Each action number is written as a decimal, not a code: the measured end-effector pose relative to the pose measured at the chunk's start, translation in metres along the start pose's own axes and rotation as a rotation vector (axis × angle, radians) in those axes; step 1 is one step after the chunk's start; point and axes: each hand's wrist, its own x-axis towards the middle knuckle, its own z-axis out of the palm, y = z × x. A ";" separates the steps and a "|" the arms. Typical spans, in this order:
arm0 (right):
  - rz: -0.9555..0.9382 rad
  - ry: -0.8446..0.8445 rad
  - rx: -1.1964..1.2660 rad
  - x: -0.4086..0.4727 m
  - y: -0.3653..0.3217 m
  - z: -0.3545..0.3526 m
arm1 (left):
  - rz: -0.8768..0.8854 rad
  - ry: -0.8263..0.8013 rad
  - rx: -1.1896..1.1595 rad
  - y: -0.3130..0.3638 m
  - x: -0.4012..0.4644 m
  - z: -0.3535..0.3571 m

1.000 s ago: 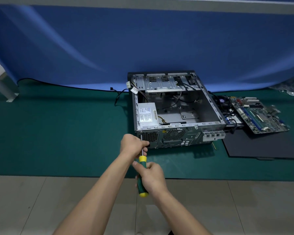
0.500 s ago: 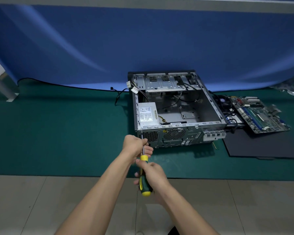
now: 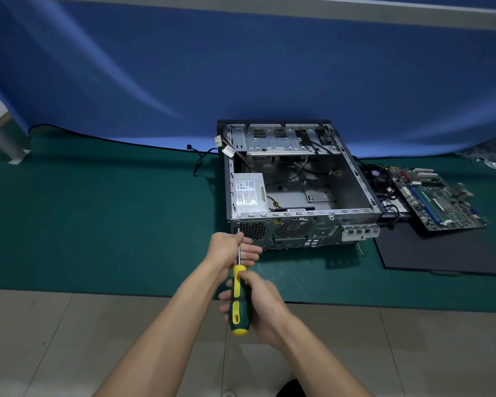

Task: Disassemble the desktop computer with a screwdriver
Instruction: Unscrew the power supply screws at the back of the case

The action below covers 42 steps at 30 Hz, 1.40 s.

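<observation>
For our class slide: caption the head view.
Both hands steady a screwdriver at the open computer case's rear corner.

Both hands (image 3: pixel 232 249) (image 3: pixel 262 303) on screwdriver (image 3: pixel 237 299), tip at PC case (image 3: pixel 295 233).

Single head-worn wide-angle view, forward and down, close over the hands, computer case (image 3: pixel 295 193) just beyond.

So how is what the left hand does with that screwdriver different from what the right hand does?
The left hand sits forward near the computer case, its fingers round the thin metal shaft of the screwdriver. The right hand sits further back, nearer the person, wrapped round the thick green and yellow handle. The left looks to steady the tool, while the right seems placed to turn it. Both hold the same tool, aimed at the case's rear left corner.
</observation>
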 end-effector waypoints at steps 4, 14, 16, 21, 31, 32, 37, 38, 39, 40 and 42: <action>-0.122 0.110 -0.192 0.006 0.003 -0.001 | 0.033 0.067 0.023 0.001 0.000 -0.002; -0.107 -0.006 -0.157 0.004 0.001 -0.006 | -0.021 0.006 -0.126 0.002 0.001 0.003; -0.158 0.083 -0.224 0.005 0.004 -0.003 | -0.004 0.046 -0.123 0.003 0.002 0.004; -0.025 -0.023 -0.048 0.001 0.004 -0.003 | -0.040 0.025 -0.178 0.003 0.007 0.006; -0.237 0.435 -0.555 -0.002 0.002 -0.008 | 0.026 0.279 -0.401 0.009 0.020 0.014; -0.235 0.438 -0.582 -0.002 0.001 -0.010 | 0.022 0.278 -0.398 0.008 0.021 0.014; -0.206 0.474 -0.734 0.001 0.000 -0.019 | 0.037 0.292 -0.376 0.005 0.027 0.014; -0.189 0.481 -0.766 0.002 -0.001 -0.021 | 0.042 0.294 -0.377 0.005 0.027 0.015; -0.177 0.488 -0.789 0.003 -0.003 -0.024 | 0.044 0.292 -0.383 0.005 0.028 0.015; -0.171 0.496 -0.815 0.004 -0.006 -0.027 | 0.043 0.289 -0.397 0.004 0.028 0.015; -0.167 0.517 -0.892 0.004 -0.012 -0.033 | 0.035 0.280 -0.440 0.003 0.028 0.015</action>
